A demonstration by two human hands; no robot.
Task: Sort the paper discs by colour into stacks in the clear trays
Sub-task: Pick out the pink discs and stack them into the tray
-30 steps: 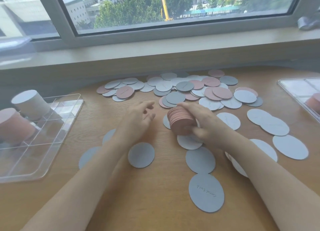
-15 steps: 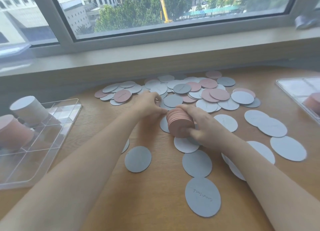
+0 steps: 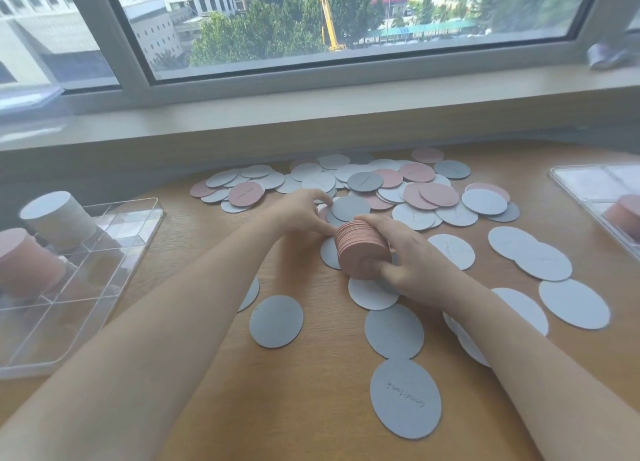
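Observation:
My right hand point(image 3: 412, 260) grips a thick stack of pink discs point(image 3: 360, 249) on its side above the table. My left hand point(image 3: 304, 211) reaches into the near edge of the loose pile of pink, grey and pale discs point(image 3: 381, 187), its fingertips curled on a disc beside a dark grey disc point(image 3: 350, 207); whether it has hold of one is hidden. A clear tray point(image 3: 135, 246) at the left holds a pink stack point(image 3: 27, 263) and a pale stack point(image 3: 57, 218). Another clear tray point(image 3: 588, 190) at the right holds a pink stack point(image 3: 623, 215).
Loose grey and pale discs point(image 3: 405, 398) lie scattered on the wooden table point(image 3: 311, 391) between and around my forearms. A window sill point(image 3: 311, 114) and low wall run behind the pile. A small object point(image 3: 609, 54) sits on the sill at far right.
My left hand has moved forward from the open table into the near edge of the disc pile. My right hand has kept the pink stack in about the same place.

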